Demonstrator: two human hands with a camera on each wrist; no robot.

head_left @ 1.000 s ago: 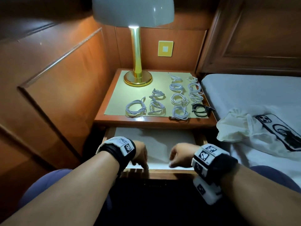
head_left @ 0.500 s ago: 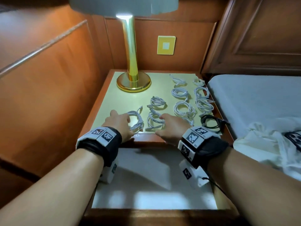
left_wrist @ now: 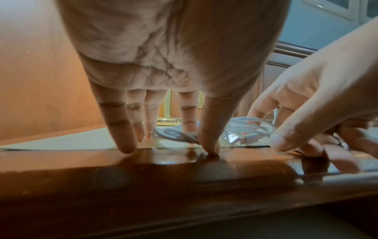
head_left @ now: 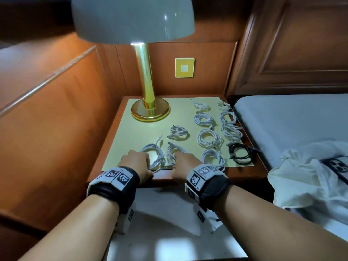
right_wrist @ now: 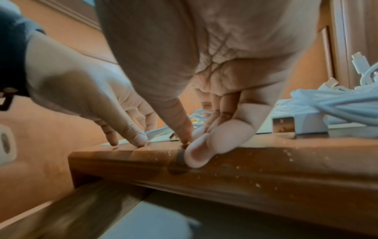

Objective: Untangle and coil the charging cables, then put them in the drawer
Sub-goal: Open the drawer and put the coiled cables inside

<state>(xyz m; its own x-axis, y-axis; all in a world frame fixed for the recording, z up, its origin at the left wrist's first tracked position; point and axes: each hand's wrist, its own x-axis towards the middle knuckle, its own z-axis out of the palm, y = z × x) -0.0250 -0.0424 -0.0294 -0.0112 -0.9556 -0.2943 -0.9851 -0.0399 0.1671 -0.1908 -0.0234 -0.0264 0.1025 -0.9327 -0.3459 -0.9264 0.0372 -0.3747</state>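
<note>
cables: about ten white coils (head_left: 209, 138) plus one black coil (head_left: 240, 153) are laid out on the yellow mat (head_left: 120, 147) on the nightstand (head_left: 244, 174), right of the lamp (head_left: 148, 110); none are in the drawer yet.
drawer: drawer (head_left: 169, 247) is pulled open below the near edge, pale liner visible.
left hand: left hand (head_left: 136, 161) fingers are extended, tips planted on the near-left coil (head_left: 156, 154) and mat edge; nothing is gripped.
right hand: right hand (head_left: 185, 162) is at the next coil (head_left: 174, 151); fingers bent down onto it, thumb on the wood edge; enclosure of the cable cannot be told.
handling: coils are judged light, limp and springy; loops are likely to unwind if lifted by one strand.
hold point: whole bundle to be pinched across all loops, connectors (left_wrist: 232, 138) kept tucked in.
</note>
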